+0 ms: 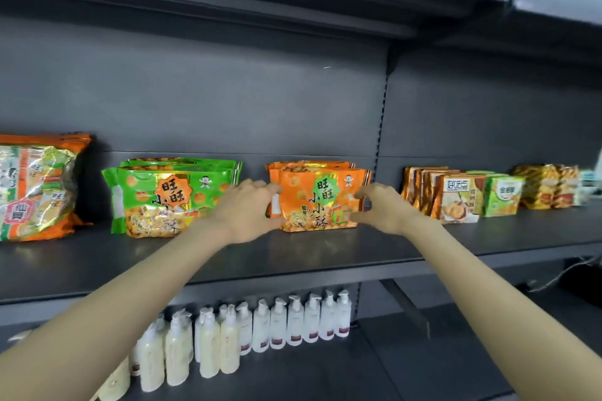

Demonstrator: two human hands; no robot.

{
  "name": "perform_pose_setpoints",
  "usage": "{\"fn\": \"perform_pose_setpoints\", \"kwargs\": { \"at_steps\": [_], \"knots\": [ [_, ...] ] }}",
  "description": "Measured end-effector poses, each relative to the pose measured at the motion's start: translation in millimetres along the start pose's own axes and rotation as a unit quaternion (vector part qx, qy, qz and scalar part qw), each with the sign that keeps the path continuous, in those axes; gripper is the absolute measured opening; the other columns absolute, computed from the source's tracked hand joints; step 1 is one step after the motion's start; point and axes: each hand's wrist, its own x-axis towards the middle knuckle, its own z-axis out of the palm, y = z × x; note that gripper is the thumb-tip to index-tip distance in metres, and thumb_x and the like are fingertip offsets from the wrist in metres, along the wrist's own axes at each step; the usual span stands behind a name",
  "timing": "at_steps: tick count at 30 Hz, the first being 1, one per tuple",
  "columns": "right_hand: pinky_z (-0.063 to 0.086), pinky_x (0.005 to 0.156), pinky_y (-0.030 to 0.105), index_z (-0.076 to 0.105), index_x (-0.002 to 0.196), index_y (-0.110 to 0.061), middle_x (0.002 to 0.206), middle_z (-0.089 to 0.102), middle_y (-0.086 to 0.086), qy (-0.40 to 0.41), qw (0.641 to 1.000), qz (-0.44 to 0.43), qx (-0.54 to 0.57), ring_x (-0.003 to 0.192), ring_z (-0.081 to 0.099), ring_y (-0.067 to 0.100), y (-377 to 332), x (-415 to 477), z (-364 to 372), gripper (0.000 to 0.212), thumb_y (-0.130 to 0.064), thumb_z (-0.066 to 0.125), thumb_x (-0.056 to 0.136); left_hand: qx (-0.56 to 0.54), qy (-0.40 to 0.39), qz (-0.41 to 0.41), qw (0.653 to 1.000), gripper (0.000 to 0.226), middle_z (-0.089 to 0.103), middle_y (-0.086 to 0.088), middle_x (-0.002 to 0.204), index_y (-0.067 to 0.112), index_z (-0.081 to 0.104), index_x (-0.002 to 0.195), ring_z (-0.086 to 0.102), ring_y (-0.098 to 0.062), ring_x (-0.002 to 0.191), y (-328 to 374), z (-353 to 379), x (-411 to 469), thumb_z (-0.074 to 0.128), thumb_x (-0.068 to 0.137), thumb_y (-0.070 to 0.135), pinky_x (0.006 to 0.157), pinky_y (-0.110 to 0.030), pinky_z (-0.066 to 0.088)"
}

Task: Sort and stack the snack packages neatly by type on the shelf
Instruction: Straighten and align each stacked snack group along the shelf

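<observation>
Head view: my left hand and right hand bracket the orange snack packs, a small upright row standing on the shelf near the middle of the span. My left fingers touch the left edge of the front pack; my right fingers curl against its right edge. Grip state: both hands half-open, pressing inward on the row from either side rather than clenched around it. No pack is lifted; the row rests on the shelf board.

Position of other stock: green snack packs stand just left of my left hand, a large orange bag leans further left, boxed biscuits sit right of the shelf upright, and more yellow packs lie at the far right. Pump bottles line the level below.

Assessed step: squaring the orange row so the faces align.

Failure risks:
1. Uneven side pressure. The packs are soft and air-filled; a harder push from one hand would likely skew the row or tip the front pack forward.
2. Slippery film. The glossy wrapper may slide under my fingertips, letting a pack fan out.
3. Left wrist clearance. My left hand sits close to the green packs; a backward sweep could knock them over.
4. Forward pull. Drawing the row toward the shelf lip risks a drop onto the bottles below.
</observation>
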Motion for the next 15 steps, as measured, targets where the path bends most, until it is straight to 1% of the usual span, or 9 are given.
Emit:
{"fn": "perform_pose_setpoints", "kwargs": {
  "at_steps": [1,3,6,10,13,15],
  "knots": [
    [0.047,0.095,0.042,0.055,0.127,-0.017,0.134,0.053,0.007,0.003,1.000,-0.008,-0.004,0.115,0.053,0.026,15,-3,-7,0.050,-0.037,0.067,0.083,-0.003,-0.002,0.003,1.000,0.059,0.049,-0.007,0.137,0.023,0.039,0.138,0.043,-0.028,0.127,17,4,6,0.054,0.088,0.050,0.100,-0.040,0.036],
    [0.046,0.094,0.040,0.056,0.125,-0.013,0.129,0.054,0.008,0.004,1.000,-0.013,-0.015,0.114,0.052,0.027,44,-12,-22,0.046,-0.033,0.067,0.085,-0.013,-0.007,0.009,1.000,0.060,0.048,-0.005,0.139,0.024,0.038,0.139,0.042,-0.028,0.128,51,13,18,0.054,0.088,0.051,0.102,-0.042,0.036],
    [0.048,0.092,0.041,0.056,0.123,-0.008,0.127,0.054,0.013,0.005,1.000,-0.006,-0.029,0.110,0.054,0.029,94,-23,-38,0.045,-0.030,0.067,0.085,-0.020,-0.011,0.014,1.000,0.060,0.048,-0.006,0.140,0.023,0.037,0.140,0.042,-0.028,0.128,102,26,35,0.053,0.089,0.050,0.102,-0.042,0.035],
    [0.046,0.093,0.036,0.052,0.130,-0.011,0.132,0.051,0.011,0.003,1.000,0.002,-0.027,0.116,0.051,0.029,156,-31,-53,0.049,-0.030,0.065,0.087,-0.032,-0.015,0.027,0.999,0.061,0.043,-0.004,0.145,0.024,0.035,0.142,0.039,-0.028,0.132,158,42,57,0.053,0.089,0.048,0.105,-0.041,0.033],
    [0.045,0.095,0.039,0.054,0.128,-0.011,0.131,0.053,0.010,0.001,1.000,0.011,-0.020,0.117,0.051,0.028,193,-29,-61,0.047,-0.031,0.065,0.086,-0.049,-0.014,0.033,0.998,0.061,0.043,-0.004,0.146,0.022,0.037,0.141,0.039,-0.026,0.133,191,51,79,0.054,0.089,0.048,0.106,-0.039,0.032],
    [0.045,0.094,0.036,0.055,0.127,-0.012,0.129,0.053,0.006,0.006,1.000,0.021,-0.007,0.117,0.051,0.028,217,-24,-64,0.049,-0.033,0.067,0.084,-0.052,-0.017,0.040,0.998,0.060,0.045,-0.004,0.144,0.021,0.037,0.140,0.040,-0.026,0.131,208,57,94,0.054,0.088,0.049,0.106,-0.040,0.032]
  ]
}}
